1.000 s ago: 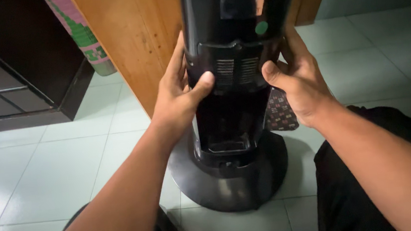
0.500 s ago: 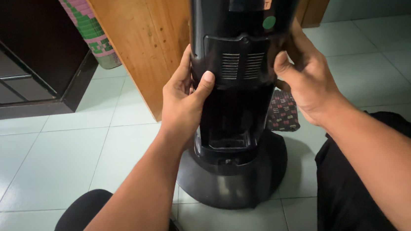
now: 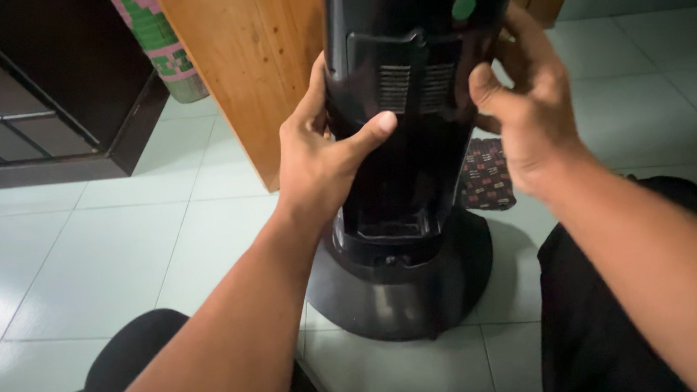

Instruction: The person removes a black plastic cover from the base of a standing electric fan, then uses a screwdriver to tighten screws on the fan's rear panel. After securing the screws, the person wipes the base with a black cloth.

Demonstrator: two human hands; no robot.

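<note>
Hands: left hand (image 3: 324, 160) and right hand (image 3: 530, 109) clasped around tall black plastic fan column (image 3: 415, 89).
Column: upright on round black base (image 3: 403, 288), pale green tiled floor (image 3: 116, 233).
Behind: wooden panel (image 3: 256, 53), small patterned mat (image 3: 485, 175).
Left edge: dark cabinet (image 3: 27, 81).

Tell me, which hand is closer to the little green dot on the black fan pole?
Right. The right hand grips the black column just below the green dot; the left hand holds the column's opposite side, lower down.

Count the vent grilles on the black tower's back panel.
2: left grille above the left hand's thumb; right grille beside it, near the right hand. Others may be hidden.
</note>
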